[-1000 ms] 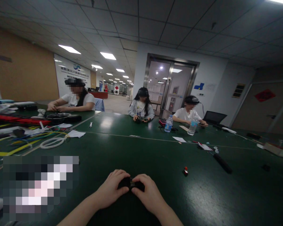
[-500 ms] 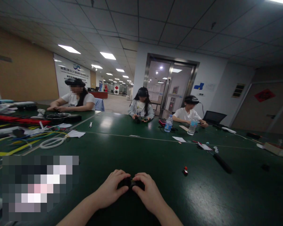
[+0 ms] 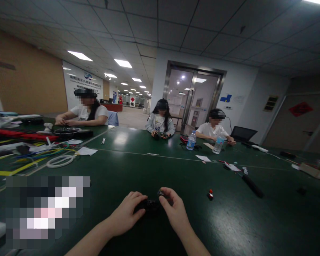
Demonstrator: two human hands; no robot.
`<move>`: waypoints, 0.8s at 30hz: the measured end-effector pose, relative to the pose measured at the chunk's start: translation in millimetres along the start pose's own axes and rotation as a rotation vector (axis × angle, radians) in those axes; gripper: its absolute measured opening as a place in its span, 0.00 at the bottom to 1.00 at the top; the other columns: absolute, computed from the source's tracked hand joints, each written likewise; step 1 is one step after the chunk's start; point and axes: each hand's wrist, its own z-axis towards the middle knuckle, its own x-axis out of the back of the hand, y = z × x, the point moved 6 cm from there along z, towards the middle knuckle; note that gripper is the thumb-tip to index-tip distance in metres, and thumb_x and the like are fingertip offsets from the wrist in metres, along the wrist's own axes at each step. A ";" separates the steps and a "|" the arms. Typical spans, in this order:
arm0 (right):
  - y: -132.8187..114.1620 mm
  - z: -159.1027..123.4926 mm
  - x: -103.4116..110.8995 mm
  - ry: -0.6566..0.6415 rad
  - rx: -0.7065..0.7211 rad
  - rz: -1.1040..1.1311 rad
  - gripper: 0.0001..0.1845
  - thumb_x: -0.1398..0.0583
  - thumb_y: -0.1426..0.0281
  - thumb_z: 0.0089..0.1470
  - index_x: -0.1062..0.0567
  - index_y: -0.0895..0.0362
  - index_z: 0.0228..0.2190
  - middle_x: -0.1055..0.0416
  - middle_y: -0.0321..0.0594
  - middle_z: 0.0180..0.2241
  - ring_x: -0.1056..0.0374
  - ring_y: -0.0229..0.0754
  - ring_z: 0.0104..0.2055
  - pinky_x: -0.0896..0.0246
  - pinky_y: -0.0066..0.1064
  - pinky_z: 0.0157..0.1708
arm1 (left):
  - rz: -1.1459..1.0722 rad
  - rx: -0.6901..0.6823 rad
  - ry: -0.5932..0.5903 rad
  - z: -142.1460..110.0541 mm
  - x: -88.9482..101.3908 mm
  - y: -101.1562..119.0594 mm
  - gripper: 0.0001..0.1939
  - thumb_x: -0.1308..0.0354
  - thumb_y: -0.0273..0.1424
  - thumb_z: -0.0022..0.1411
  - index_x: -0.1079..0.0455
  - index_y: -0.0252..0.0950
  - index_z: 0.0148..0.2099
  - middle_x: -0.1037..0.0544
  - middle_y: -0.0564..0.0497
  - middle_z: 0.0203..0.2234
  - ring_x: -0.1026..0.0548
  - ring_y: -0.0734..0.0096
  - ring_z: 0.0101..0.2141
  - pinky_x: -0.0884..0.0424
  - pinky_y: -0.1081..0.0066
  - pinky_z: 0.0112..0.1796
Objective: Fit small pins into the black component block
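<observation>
My left hand point(image 3: 128, 212) is closed on a small black object point(image 3: 151, 204) at the near middle of the table. Its far end shows beyond my fingers, but its kind is too dark to make out. Just to the right, my right hand point(image 3: 174, 211) pinches a small dark piece point(image 3: 160, 193) between thumb and forefinger. That piece is held slightly above and apart from the black object. Farther right, a small red and white part point(image 3: 210, 194) lies on the green tabletop point(image 3: 186, 177).
A black-handled tool point(image 3: 252, 185) lies at the right. Two water bottles point(image 3: 191, 140) stand toward the far side, where three people sit. Cables, a coiled white tube point(image 3: 60, 161) and red parts crowd the left. A small wrench point(image 3: 103, 141) lies farther back.
My right hand has lifted off the black object and turned upward, taking a small dark piece away from it. My left hand has stayed in place.
</observation>
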 end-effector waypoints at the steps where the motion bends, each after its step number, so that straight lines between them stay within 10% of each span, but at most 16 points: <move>1: 1.7 0.7 1.2 0.016 -0.015 0.046 0.16 0.42 0.65 0.46 0.28 0.53 0.40 0.29 0.39 0.40 0.34 0.46 0.43 0.41 0.37 0.43 | -0.002 0.005 0.000 0.0 0.2 -0.2 0.20 0.49 0.34 0.58 0.38 0.41 0.53 0.34 0.50 0.46 0.38 0.65 0.47 0.42 0.66 0.50; 24: 33.6 5.6 31.7 0.418 -0.190 0.329 0.25 0.40 0.54 0.42 0.30 0.49 0.43 0.30 0.37 0.44 0.36 0.45 0.46 0.40 0.33 0.39 | 0.010 0.029 0.001 1.9 -2.7 -10.4 0.19 0.50 0.33 0.59 0.39 0.42 0.54 0.34 0.50 0.47 0.38 0.64 0.47 0.42 0.65 0.50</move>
